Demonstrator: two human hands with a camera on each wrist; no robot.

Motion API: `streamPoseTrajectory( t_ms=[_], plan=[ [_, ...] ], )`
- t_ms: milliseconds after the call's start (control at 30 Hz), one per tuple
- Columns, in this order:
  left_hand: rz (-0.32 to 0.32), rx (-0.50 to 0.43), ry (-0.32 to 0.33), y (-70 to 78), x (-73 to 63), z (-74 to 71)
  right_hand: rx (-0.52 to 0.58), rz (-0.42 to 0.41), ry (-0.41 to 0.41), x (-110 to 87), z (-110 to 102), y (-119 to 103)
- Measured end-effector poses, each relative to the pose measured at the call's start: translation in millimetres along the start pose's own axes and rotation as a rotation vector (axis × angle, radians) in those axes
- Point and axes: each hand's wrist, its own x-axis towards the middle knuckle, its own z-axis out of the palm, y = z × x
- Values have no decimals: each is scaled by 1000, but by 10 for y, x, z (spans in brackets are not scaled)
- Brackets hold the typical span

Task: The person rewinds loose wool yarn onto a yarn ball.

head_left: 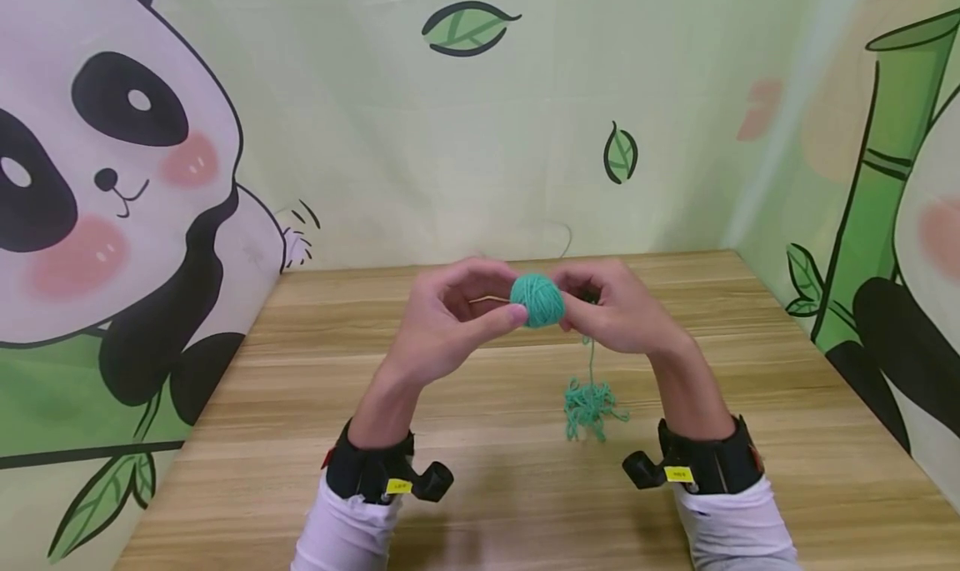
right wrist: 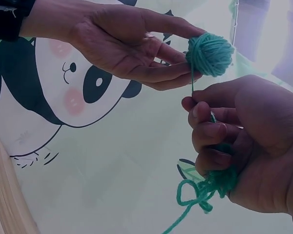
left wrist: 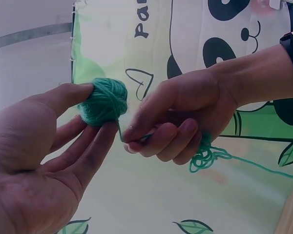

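A small ball of green yarn [head_left: 537, 301] is held up above the table between thumb and fingertips of my left hand [head_left: 453, 321]. Close on its right, my right hand [head_left: 618, 308] pinches the strand that runs off the ball, thumb against forefinger. In the right wrist view this strand [right wrist: 192, 83] stretches short and straight from ball to fingertips. More loose yarn [right wrist: 219, 183] is bunched in the curled lower fingers of the right hand. From there a length hangs down to a tangled heap of green yarn [head_left: 591, 408] lying on the table.
The wooden table [head_left: 315, 404] spreads under both hands. A cloth backdrop [head_left: 360, 137] with pandas, leaves and bamboo rises behind it and at both sides. Each wrist wears a black strap with a small camera, such as the left one [head_left: 432, 481].
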Motion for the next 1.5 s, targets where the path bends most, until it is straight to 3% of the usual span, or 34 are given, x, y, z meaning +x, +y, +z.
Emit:
streamPoseTrajectory(
  t_ms=[267,567,800,1500],
  plan=[
    [-30,25,-56,25,-10,3,31,-8,76,-7,3,-29],
    [4,180,-133,-8,-8,13,122,-24,74,2,19,-54],
    [29,271,-120,-30,1,11,114,-4,104,-5,12,-66],
    [55,393,-71,-109,39,-9,167,-86,173,7,6,-85]
  ],
)
